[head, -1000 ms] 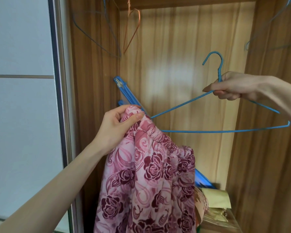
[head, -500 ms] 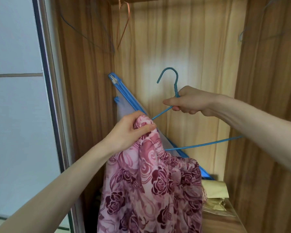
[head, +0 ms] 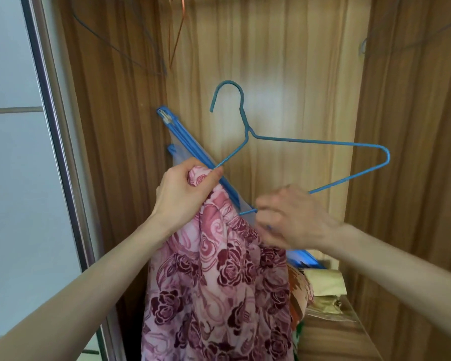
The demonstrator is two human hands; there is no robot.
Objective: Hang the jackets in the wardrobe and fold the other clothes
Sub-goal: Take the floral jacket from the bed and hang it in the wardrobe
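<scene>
A pink quilted jacket with dark red roses (head: 219,282) hangs down in front of the open wardrobe. My left hand (head: 182,196) grips its top edge, and the left end of a blue wire hanger (head: 310,142) meets that hand's fingertips. The hanger stands upright with its hook on top, free of any rail. My right hand (head: 294,220), blurred, is low beside the jacket with its fingers curled at the hanger's bottom wire. The hanger's left corner is hidden behind hand and cloth.
Inside the wardrobe a blue-framed flat thing (head: 185,142) leans against the wooden back. Bare wire hangers hang at top left (head: 177,29) and top right (head: 401,40). Yellowish bags (head: 323,285) lie on a wooden shelf (head: 333,337) at lower right. A pale sliding door (head: 16,178) stands on the left.
My right hand let go of the hanger's neck and dropped to its bottom wire. The hanger's left end came to the jacket's top in my left hand.
</scene>
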